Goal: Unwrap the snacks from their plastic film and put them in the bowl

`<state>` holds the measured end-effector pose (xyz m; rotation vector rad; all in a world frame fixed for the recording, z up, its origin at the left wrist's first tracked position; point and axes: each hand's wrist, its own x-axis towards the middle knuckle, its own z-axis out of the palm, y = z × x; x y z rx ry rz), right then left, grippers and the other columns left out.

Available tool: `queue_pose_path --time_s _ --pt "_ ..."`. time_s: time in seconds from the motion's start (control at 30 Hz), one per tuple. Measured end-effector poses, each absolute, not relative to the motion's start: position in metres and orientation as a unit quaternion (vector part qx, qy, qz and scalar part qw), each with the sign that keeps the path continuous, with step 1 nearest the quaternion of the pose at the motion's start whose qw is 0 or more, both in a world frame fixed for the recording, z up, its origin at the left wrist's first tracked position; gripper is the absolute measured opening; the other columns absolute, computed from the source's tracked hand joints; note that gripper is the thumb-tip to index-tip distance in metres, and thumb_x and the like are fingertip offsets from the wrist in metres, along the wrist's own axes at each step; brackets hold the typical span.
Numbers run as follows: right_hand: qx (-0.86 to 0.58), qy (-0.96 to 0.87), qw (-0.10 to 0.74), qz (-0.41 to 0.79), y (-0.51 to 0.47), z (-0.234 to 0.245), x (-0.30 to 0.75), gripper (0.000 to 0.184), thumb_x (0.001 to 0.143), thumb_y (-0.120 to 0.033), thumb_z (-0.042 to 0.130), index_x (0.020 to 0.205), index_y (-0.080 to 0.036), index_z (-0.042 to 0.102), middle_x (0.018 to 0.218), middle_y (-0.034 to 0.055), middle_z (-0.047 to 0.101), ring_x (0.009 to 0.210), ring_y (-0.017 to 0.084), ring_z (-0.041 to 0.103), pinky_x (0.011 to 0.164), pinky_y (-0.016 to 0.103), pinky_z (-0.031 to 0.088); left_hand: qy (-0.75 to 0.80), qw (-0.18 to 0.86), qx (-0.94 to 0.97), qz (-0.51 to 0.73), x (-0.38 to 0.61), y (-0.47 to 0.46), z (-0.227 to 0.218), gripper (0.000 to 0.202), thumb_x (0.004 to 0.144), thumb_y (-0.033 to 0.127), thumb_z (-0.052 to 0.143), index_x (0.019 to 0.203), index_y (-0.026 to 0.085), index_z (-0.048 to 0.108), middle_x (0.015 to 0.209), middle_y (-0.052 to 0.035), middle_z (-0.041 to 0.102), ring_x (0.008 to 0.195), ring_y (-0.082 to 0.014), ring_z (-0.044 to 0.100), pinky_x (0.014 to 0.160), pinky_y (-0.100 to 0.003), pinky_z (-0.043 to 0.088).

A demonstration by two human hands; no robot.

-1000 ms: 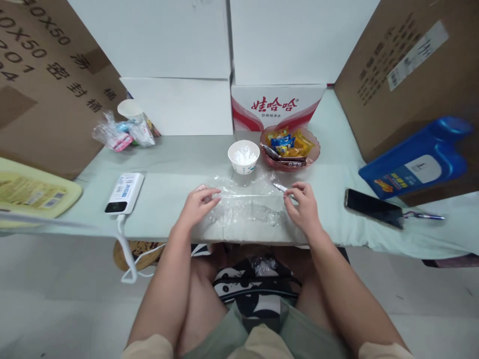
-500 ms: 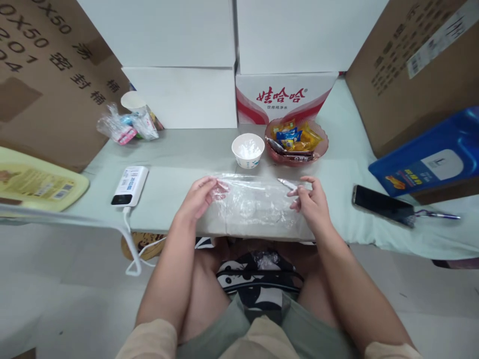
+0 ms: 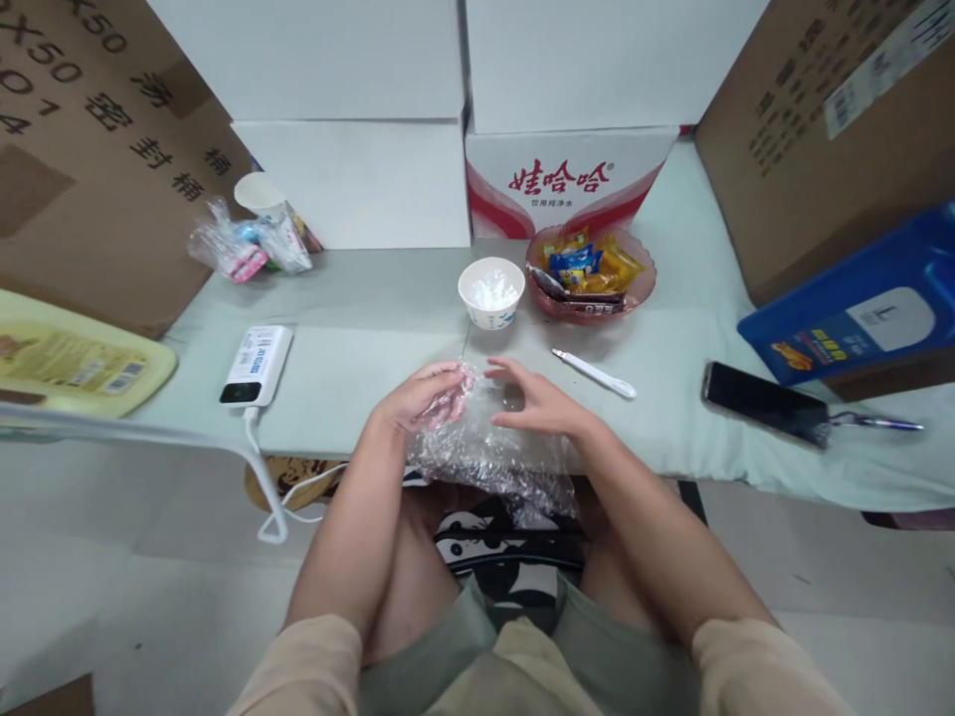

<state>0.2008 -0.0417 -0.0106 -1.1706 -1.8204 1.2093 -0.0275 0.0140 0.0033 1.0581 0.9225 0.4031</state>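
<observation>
A crumpled sheet of clear plastic film point(image 3: 488, 452) lies bunched at the table's front edge and hangs over it toward my lap. My left hand point(image 3: 425, 396) is closed around the film's left side. My right hand point(image 3: 533, 403) rests against the film's right side with fingers curved and partly apart. A white slim tool point(image 3: 595, 373) lies on the table just right of my right hand. Behind my hands stands a white paper cup point(image 3: 490, 291) with something white inside.
A pink bowl point(image 3: 591, 274) of wrapped snacks sits beside the cup. A white power bank point(image 3: 256, 364) with its cable lies at left, a phone point(image 3: 762, 416) and pen at right. Cardboard and white boxes point(image 3: 358, 184) wall the back and sides. A blue bottle point(image 3: 858, 308) leans at right.
The film was stretched flat between my hands; now both hands have come together at the centre and bunched it up. The white tool is uncovered on the table.
</observation>
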Motion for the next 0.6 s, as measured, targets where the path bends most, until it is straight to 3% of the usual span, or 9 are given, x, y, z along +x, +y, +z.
queue_pose_path --time_s 0.1,0.17,0.3,0.37,0.43,0.5,0.6 --pt "-0.390 -0.676 0.289 0.554 -0.041 -0.012 0.188 0.017 0.078 -0.036 0.069 0.081 -0.022 0.059 0.091 0.0030 0.073 0.094 0.022 0.070 0.085 0.036 0.053 0.406 0.750 0.483 0.199 -0.037 0.017 -0.001 0.047 0.066 0.059 0.078 0.084 0.016 0.069 0.047 0.0001 0.058 0.031 -0.0110 0.044 0.032 -0.023 0.022" --pt "-0.380 -0.638 0.285 0.606 -0.047 -0.010 0.186 0.021 0.080 -0.032 0.064 0.068 -0.023 0.050 0.070 -0.0019 0.066 0.076 0.018 0.069 0.070 0.029 0.052 0.402 0.744 0.494 0.201 -0.045 0.022 -0.002 0.053 0.066 0.064 0.074 0.088 0.015 0.070 0.047 -0.0011 0.059 0.035 -0.0138 0.049 0.036 -0.024 0.030" --pt "-0.415 -0.550 0.335 0.643 -0.054 -0.008 0.188 0.020 0.076 -0.029 0.062 0.066 -0.023 0.046 0.068 -0.0019 0.068 0.058 0.014 0.064 0.057 0.027 0.050 0.424 0.735 0.458 0.264 -0.048 0.032 -0.003 0.082 0.076 0.082 0.049 0.115 0.012 0.067 0.070 -0.0103 0.071 0.058 -0.0222 0.066 0.049 -0.030 0.044" --pt "-0.452 -0.506 0.382 0.627 -0.053 -0.010 0.188 0.021 0.074 -0.031 0.064 0.065 -0.023 0.046 0.070 -0.0003 0.070 0.055 0.014 0.065 0.056 0.028 0.051 0.418 0.737 0.416 0.331 -0.040 0.031 -0.003 0.091 0.078 0.087 0.039 0.119 0.010 0.064 0.086 -0.0164 0.074 0.078 -0.0279 0.072 0.059 -0.034 0.052" --pt "-0.498 -0.454 0.433 0.599 -0.049 -0.015 0.187 0.024 0.073 -0.035 0.066 0.065 -0.022 0.047 0.068 -0.0002 0.069 0.054 0.015 0.066 0.056 0.028 0.053 0.388 0.760 0.380 0.357 -0.026 0.025 -0.006 0.090 0.077 0.087 0.043 0.117 0.009 0.064 0.099 -0.0206 0.074 0.096 -0.0327 0.072 0.071 -0.039 0.056" --pt "-0.532 -0.397 0.480 0.574 -0.046 -0.021 0.187 0.028 0.072 -0.041 0.069 0.067 -0.023 0.047 0.065 -0.0015 0.068 0.057 0.016 0.067 0.056 0.028 0.054 0.367 0.792 0.356 0.335 -0.011 0.019 -0.009 0.076 0.074 0.076 0.063 0.113 0.011 0.065 0.106 -0.0201 0.074 0.102 -0.0327 0.071 0.080 -0.040 0.058" --pt "-0.550 -0.340 0.500 0.576 -0.045 -0.026 0.188 0.030 0.070 -0.045 0.074 0.078 -0.024 0.053 0.064 -0.0029 0.068 0.059 0.017 0.068 0.054 0.027 0.054 0.402 0.774 0.355 0.336 0.002 0.013 -0.013 0.057 0.063 0.035 0.086 0.111 0.015 0.063 0.107 -0.0132 0.076 0.093 -0.0233 0.074 0.078 -0.031 0.058"
